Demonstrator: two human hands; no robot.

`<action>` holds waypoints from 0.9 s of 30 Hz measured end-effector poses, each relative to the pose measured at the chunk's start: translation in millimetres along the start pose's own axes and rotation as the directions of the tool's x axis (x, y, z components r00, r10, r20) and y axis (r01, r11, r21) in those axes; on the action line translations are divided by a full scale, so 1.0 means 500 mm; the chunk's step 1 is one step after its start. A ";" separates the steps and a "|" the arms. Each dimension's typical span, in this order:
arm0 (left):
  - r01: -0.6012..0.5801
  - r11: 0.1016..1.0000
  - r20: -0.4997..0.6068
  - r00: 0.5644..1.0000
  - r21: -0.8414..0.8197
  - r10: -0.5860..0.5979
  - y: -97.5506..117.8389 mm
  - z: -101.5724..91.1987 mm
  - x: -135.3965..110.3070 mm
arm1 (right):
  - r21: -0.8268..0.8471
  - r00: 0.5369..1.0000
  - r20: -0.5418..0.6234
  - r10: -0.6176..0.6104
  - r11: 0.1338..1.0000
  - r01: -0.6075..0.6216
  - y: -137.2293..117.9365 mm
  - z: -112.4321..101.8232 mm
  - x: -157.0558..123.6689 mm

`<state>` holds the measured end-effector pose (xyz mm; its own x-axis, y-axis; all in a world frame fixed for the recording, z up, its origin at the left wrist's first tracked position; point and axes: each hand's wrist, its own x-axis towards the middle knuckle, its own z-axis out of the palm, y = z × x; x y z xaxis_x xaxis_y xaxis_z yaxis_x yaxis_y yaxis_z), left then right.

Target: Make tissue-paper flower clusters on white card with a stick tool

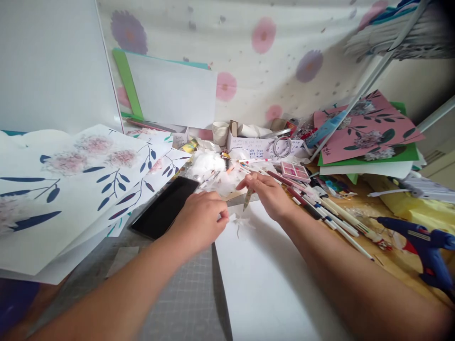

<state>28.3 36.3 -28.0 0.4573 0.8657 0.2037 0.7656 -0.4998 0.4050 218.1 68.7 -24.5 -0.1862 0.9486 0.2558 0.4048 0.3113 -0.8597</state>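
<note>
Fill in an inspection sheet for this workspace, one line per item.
Surface: gray gridded mat; wooden tabletop showing at right.
Job's things: white sheet on the mat, thin white pieces near its far end.
Clutter: black-screened device beside the left hand; pens and brushes, pink palette, paper cups and a blue glue gun beyond and to the right.
Hands: right hand holds a small pointed tool above the sheet; left hand loosely curled, grip unclear.
Cables: none clearly seen; the glue gun's handle reaches the picture's edge.
Surroundings: floral curtain behind, flower-decorated sheets at left.
</note>
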 end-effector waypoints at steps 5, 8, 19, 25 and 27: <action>0.072 0.996 0.110 0.992 -0.059 -0.065 0.014 0.017 -0.007 | 0.161 0.999 -0.017 -0.033 0.986 0.035 0.011 0.011 -0.008; 0.101 0.991 0.140 0.986 -0.090 -0.088 0.017 0.022 -0.005 | 0.192 0.995 0.094 -0.043 0.981 0.025 0.012 0.022 -0.011; 0.139 0.977 0.157 0.981 -0.162 -0.114 0.017 0.043 0.003 | -0.003 0.958 0.286 0.007 1.000 -0.007 0.015 0.029 -0.012; 0.118 0.986 0.120 0.987 -0.115 -0.104 0.011 0.054 0.005 | -0.171 0.950 0.307 -0.056 0.979 0.113 0.020 0.029 -0.011; 0.109 0.990 0.118 0.988 -0.086 -0.098 0.011 0.057 0.007 | -0.194 0.945 0.322 -0.057 0.973 0.125 0.019 0.027 -0.010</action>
<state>46.9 36.0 -50.2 0.4302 0.9010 0.0561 0.7689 -0.3983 0.5002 210.6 65.9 -40.0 -0.4871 0.8605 0.1489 0.5445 0.4326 -0.7186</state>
